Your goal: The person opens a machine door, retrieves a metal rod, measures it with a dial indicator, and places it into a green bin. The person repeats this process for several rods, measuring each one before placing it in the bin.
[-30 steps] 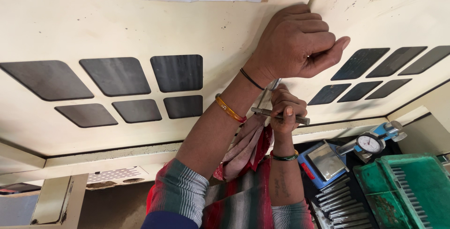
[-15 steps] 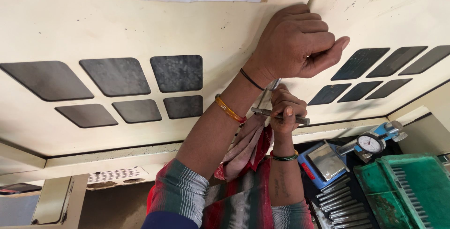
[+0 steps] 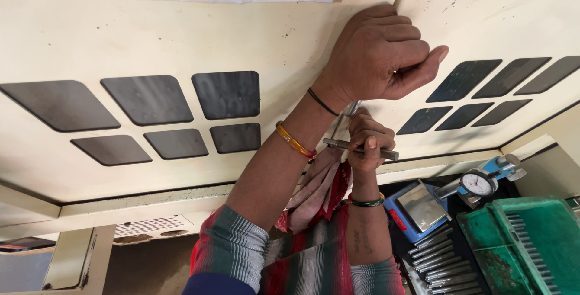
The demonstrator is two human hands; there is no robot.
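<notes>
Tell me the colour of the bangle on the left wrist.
Orange-gold; the bangle sits on the left forearm below a thin black band, clearest in the head view.

A person's left hand (image 3: 377, 53) rests as a fist against a cream machine panel (image 3: 181, 47) while the right hand (image 3: 365, 141) grips a metal T-handle tool (image 3: 356, 146) just below; a dial gauge (image 3: 477, 183), blue case (image 3: 417, 210) and green tray (image 3: 531, 240) lie lower right
</notes>
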